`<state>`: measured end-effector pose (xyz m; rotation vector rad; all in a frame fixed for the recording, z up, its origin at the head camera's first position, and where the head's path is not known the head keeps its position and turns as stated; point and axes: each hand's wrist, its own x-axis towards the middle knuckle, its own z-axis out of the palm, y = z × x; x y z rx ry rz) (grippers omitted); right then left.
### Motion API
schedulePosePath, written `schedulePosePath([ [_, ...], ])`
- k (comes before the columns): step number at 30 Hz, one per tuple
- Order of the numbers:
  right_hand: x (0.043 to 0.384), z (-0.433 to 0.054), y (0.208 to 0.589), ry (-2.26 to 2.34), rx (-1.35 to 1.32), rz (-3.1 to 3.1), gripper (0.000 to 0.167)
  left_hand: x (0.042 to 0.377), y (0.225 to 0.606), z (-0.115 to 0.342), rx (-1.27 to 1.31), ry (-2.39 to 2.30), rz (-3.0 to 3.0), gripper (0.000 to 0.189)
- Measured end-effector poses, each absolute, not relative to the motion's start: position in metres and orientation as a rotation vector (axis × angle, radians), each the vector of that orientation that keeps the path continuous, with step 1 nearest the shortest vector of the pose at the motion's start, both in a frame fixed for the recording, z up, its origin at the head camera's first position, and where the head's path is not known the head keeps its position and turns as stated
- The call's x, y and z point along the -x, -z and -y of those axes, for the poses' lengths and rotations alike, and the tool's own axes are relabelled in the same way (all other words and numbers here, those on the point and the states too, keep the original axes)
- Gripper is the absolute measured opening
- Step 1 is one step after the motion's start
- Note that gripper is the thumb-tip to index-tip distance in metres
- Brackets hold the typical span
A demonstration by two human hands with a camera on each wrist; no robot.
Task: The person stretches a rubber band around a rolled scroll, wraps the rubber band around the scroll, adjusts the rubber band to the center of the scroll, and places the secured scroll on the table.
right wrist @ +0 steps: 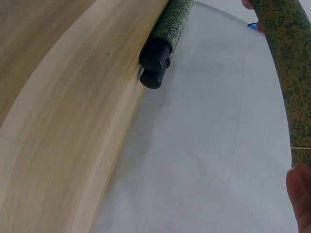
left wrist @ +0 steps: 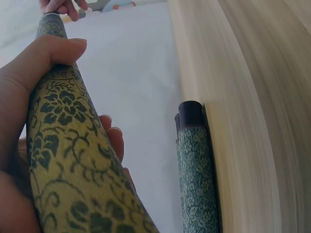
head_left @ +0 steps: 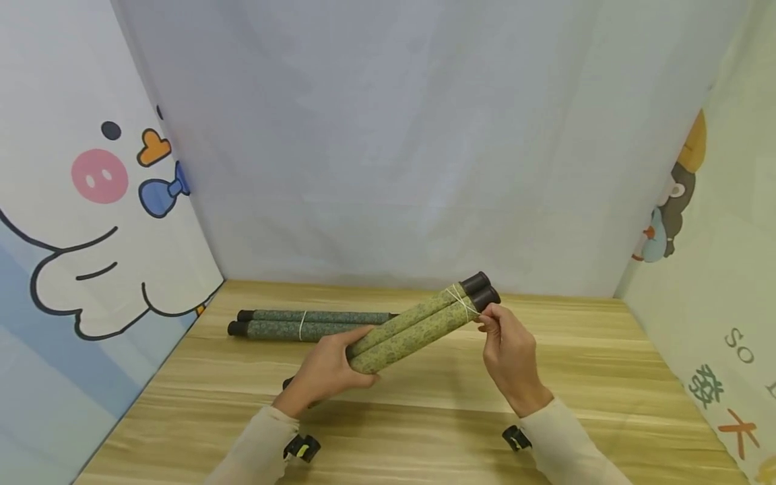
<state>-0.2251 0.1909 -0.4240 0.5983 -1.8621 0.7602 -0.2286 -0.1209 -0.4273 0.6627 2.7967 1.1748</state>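
Observation:
A pair of rolled scrolls point(head_left: 412, 330) in yellow floral cloth, with dark end knobs, is held slanting above the table, right end higher. My left hand point(head_left: 330, 367) grips their lower left part, thumb on one side and fingers round the other in the left wrist view. Near the dark knobs a thin white band point(head_left: 457, 296) crosses over both scrolls. My right hand point(head_left: 512, 353) pinches this band at the right end with thumb and fingertips. In the right wrist view only part of that hand point(right wrist: 299, 191) shows, by the yellow cloth. The lower scroll ends are mostly hidden behind my left hand.
Two green patterned scrolls point(head_left: 273, 329) with black knobs lie side by side at the back left of the wooden table point(head_left: 582, 377), bound by a white band. A pale cloth wall point(head_left: 412, 148) stands behind, with printed cloth walls on both sides.

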Motion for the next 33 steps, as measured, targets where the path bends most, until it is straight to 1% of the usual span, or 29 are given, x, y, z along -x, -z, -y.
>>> schedulePosePath([
  [8,0.226,-0.187,0.427,-0.785,-0.578,1.882,0.021,0.229,0.425,0.113,-0.622,-1.231,-2.764,0.085],
  [11,0.225,-0.182,0.431,-0.851,-0.576,1.915,0.015,0.230,0.425,0.109,-0.630,-1.256,-2.732,0.084],
  [14,0.223,-0.177,0.430,-0.958,-0.556,1.886,0.004,0.231,0.425,0.104,-0.625,-1.274,-2.733,0.085],
  [16,0.222,-0.179,0.426,-0.937,-0.556,1.839,0.010,0.232,0.423,0.103,-0.626,-1.233,-2.798,0.084],
  [18,0.221,-0.186,0.417,-0.810,-0.591,1.851,0.022,0.233,0.419,0.104,-0.632,-1.093,-2.924,0.086],
  [20,0.222,-0.197,0.406,-0.600,-0.648,1.943,0.041,0.236,0.414,0.107,-0.679,-0.870,-3.078,0.087],
  [23,0.226,-0.214,0.387,-0.255,-0.756,2.210,0.075,0.241,0.408,0.112,-0.811,-0.504,-3.250,0.088],
  [25,0.228,-0.222,0.378,-0.038,-0.802,2.426,0.091,0.245,0.407,0.116,-0.913,-0.339,-3.291,0.087],
  [27,0.230,-0.224,0.376,0.143,-0.842,2.623,0.105,0.247,0.408,0.119,-0.982,-0.279,-3.259,0.086],
  [28,0.230,-0.224,0.376,0.200,-0.857,2.708,0.107,0.248,0.410,0.120,-0.999,-0.272,-3.229,0.086],
  [29,0.230,-0.223,0.378,0.228,-0.873,2.778,0.106,0.249,0.411,0.120,-1.006,-0.279,-3.199,0.085],
  [31,0.230,-0.220,0.383,0.231,-0.895,2.877,0.096,0.250,0.414,0.121,-1.012,-0.302,-3.145,0.084],
  [33,0.230,-0.217,0.389,0.204,-0.897,2.930,0.081,0.250,0.416,0.119,-1.028,-0.310,-3.114,0.083],
])
